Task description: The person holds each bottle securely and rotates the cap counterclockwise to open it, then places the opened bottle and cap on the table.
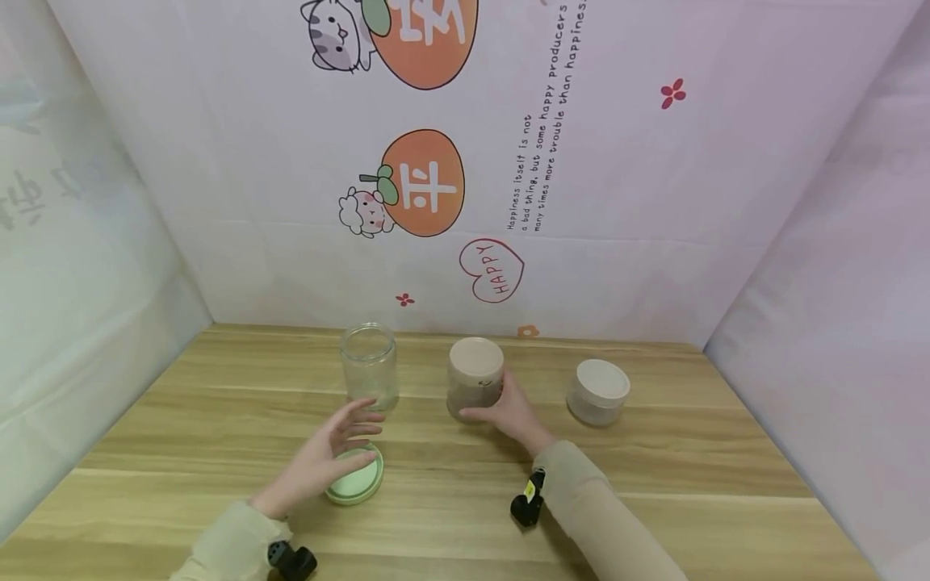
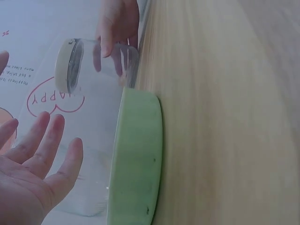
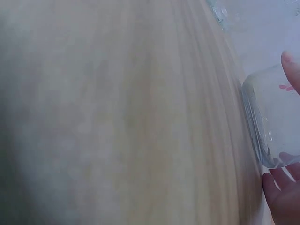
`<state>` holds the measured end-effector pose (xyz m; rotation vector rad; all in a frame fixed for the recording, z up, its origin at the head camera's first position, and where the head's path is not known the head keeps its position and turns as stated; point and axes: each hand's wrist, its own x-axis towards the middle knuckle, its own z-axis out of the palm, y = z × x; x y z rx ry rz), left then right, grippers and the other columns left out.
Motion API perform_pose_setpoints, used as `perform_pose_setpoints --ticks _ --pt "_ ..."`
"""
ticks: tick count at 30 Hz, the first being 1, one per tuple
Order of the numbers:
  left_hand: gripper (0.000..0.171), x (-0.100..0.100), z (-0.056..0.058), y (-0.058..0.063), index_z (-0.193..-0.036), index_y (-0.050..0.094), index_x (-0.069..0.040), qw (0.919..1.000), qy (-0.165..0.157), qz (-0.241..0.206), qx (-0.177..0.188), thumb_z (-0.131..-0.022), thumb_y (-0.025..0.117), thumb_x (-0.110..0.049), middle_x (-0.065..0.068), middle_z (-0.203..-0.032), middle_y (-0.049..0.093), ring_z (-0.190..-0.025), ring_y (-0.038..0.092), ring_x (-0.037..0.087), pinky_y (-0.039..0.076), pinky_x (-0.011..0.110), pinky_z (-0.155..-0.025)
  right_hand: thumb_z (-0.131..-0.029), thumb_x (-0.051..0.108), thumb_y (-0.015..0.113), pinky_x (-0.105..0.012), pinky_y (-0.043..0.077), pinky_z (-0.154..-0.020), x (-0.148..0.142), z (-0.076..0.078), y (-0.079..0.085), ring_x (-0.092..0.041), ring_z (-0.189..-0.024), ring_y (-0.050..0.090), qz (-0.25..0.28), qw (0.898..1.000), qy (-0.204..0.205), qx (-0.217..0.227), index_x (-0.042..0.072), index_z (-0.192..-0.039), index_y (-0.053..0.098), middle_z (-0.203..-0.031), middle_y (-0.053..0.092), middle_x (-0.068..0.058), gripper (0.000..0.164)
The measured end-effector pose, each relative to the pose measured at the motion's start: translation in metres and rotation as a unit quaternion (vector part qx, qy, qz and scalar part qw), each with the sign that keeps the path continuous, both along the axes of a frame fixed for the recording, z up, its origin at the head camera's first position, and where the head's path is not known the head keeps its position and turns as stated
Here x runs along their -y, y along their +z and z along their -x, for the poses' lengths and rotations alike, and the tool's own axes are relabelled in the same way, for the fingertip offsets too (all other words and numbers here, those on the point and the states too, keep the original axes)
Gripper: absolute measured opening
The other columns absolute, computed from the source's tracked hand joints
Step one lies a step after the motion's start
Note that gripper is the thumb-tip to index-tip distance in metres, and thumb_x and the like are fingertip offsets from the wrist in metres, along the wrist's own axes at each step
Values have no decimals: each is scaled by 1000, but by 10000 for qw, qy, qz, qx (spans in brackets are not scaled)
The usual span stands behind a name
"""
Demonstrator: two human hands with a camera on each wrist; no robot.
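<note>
Nearest the head camera, behind the hands: left sleeve and right sleeve, with black wrist cameras at the cuffs.

Held from its right side by the right hand: a tall jar, upright, closed with a beige cap. Gripped round the glass below the cap, thumb across the near side, fingers round the far side. Appears to stand on the desk; cannot tell for sure whether lifted slightly.

Left of that grip and nearer the body, the left hand, fingers spread and loosely bent, gripping nothing. Below its thumb, a green lid, flat on the desk, seemingly untouched. Just beyond the left fingertips, an open jar, upright and uncapped. To the right of the right hand, well apart, a short jar with a white cap. Past both hands, a printed cloth.

Could slip or tilt out of the right hand, being smooth glass with no second hand on the left side. Close to the left fingertips, so apt to topple with a quick forward reach: the open jar. Might also skid the green lid by lowering the thumb carelessly.
</note>
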<state>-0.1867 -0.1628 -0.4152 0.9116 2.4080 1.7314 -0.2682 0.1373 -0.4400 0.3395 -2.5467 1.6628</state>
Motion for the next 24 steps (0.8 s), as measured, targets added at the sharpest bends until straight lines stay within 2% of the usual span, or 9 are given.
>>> perform_pose_setpoints --ticks 7,13,19,21,24 --pt "69 -11 0 3 -143 26 4 9999 22 -62 135 -87 65 -5 31 -133 46 -116 50 43 47 47 -96 -65 12 87 -50 24 -114 3 2 1 -30 -135 36 18 9999 -74 67 8 -146 25 -143 43 -13 102" --pt "65 -22 0 4 -144 28 -1 9994 15 -140 306 -88 63 -4 30 -135 44 -119 49 44 44 50 -98 -67 10 86 -50 24 -114 3 2 0 -29 -135 36 109 9999 21 -77 8 -145 25 -142 42 -12 99" --pt "64 -33 4 3 -142 32 -1 9995 106 -242 170 -88 64 -4 29 -132 47 -118 51 42 44 52 -98 -66 8 86 -51 25 -113 2 -2 -1 -29 -133 38 219 9993 144 -262 9 -144 29 -139 45 -12 96" --pt "63 -36 5 3 -142 32 0 9994 113 -296 137 -87 64 -3 30 -132 48 -117 51 42 44 52 -98 -65 5 85 -53 25 -113 4 -9 8 -32 -131 40 232 9989 220 -331 6 -142 31 -138 46 -15 94" --pt "63 -40 7 2 -142 33 -1 9993 117 -324 136 -88 64 -4 30 -132 47 -118 51 42 44 51 -98 -64 3 85 -54 25 -112 4 -11 9 -33 -130 41 252 9985 301 -376 5 -141 34 -136 47 -16 92"
